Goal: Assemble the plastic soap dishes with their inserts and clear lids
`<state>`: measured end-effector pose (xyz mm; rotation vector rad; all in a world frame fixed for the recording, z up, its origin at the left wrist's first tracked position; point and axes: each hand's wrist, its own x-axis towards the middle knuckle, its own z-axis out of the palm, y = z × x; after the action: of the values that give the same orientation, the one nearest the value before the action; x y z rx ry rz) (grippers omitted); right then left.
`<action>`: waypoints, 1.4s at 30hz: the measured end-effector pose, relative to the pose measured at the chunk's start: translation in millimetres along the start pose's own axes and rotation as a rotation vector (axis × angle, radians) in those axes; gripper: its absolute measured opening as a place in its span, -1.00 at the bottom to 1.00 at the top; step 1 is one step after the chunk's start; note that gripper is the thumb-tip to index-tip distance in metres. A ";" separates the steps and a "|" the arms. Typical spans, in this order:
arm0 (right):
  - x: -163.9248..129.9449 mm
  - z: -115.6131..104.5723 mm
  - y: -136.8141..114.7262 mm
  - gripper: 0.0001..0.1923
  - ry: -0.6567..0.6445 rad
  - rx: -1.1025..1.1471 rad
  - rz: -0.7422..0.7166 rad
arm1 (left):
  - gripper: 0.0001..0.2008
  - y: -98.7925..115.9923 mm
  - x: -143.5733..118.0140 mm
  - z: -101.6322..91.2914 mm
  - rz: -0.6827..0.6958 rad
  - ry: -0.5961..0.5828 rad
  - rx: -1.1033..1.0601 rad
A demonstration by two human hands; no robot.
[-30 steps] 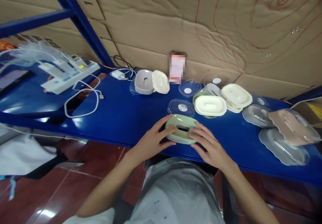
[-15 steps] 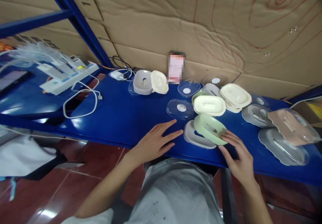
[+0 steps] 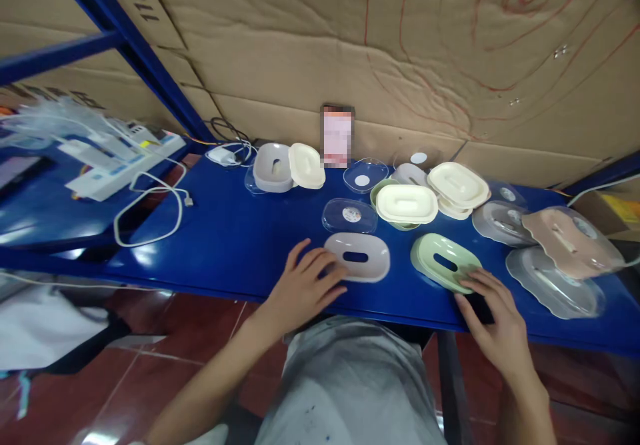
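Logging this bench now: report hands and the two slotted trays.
Left hand fingers on grey tray, no grip. Right hand touching green tray, open. Trays apart, flat on blue table. Clear lid behind grey.

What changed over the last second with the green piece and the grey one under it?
The green tray came off the grey tray and moved rightward under the right hand. The left hand now touches the grey tray. The cream dishes behind stayed put.

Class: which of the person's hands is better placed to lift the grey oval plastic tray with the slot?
Left. The left hand has fingers at the grey oval plastic tray; the right hand touches the green oval tray.
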<state>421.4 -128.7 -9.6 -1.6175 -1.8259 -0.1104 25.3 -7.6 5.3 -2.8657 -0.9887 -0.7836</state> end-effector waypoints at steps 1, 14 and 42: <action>6.2 1.3 -3.5 -0.71 -0.012 -0.008 -0.017 | -0.87 -6.9 -2.4 -1.4 -0.039 0.048 0.043; 157.1 49.5 -28.5 -0.77 -0.170 -0.415 -0.339 | -0.74 -26.1 -8.6 -1.8 -0.133 0.221 0.174; 9.2 40.1 -69.4 -0.52 -0.153 0.208 -0.194 | -0.29 9.0 -9.8 6.5 -0.067 -0.154 -0.433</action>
<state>341.6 -116.8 -9.7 -1.3342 -2.0356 0.1176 26.9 -19.4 -3.6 -3.3192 -1.0478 -0.8899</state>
